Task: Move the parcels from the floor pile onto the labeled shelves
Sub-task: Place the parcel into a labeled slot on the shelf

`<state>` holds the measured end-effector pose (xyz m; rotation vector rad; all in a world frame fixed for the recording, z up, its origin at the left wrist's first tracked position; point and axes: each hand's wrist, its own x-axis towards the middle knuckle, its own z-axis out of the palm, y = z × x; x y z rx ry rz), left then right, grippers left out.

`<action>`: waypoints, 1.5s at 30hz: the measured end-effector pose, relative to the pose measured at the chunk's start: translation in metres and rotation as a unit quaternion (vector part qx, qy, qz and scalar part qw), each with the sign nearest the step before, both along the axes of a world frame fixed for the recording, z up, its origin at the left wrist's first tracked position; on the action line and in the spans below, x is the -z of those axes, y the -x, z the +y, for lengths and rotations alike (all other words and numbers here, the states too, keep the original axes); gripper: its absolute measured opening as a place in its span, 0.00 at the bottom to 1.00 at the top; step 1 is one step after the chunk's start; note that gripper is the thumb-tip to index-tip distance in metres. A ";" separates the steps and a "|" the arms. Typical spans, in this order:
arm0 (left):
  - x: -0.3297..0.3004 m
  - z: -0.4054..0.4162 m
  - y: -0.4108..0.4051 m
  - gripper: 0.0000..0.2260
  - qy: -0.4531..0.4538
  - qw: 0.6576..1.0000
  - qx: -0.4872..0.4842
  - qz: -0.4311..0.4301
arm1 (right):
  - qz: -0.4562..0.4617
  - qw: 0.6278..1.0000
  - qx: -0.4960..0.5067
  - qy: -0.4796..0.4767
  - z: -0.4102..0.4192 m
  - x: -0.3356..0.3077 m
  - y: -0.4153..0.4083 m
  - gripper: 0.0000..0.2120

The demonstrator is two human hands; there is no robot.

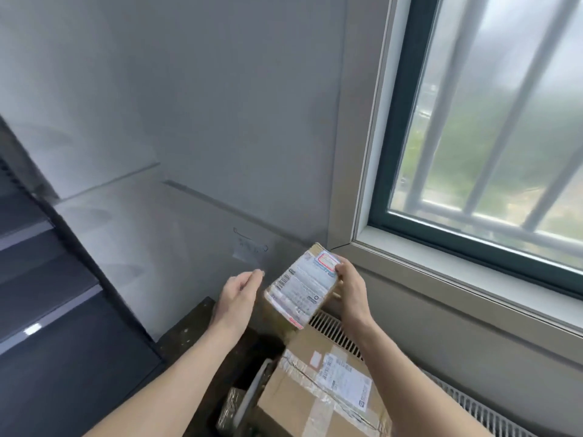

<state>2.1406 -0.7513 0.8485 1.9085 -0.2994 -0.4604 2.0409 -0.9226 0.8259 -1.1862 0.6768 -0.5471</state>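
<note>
Parcel: small brown cardboard box with white label (301, 288), raised above the large taped carton (321, 395).
Right hand (351, 287): I grip its edge.
Left hand (236, 293): open, beside it.
Handling: likely light, stiff; hold opposite edges.

Soft grey daylight enters through the window (492, 127) at right; the scene outside is hazy and washed out. The wall (189, 89) is evenly lit. Motion blur softens the whole frame. Wide-angle distortion bends the window frame (375, 127).
</note>
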 end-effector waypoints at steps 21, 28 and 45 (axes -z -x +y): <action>-0.072 0.166 0.026 0.24 0.245 0.968 0.030 0.034 | -0.144 0.940 -0.258 0.171 0.183 -0.096 -0.047 0.23; -0.116 0.217 0.000 0.32 0.089 0.989 0.121 0.017 | -0.143 0.922 -0.304 0.192 0.186 -0.113 -0.055 0.16; -0.192 0.345 0.007 0.39 -0.423 0.774 -0.136 -0.451 | -0.074 0.875 -0.468 -0.099 0.356 -0.104 -0.065 0.21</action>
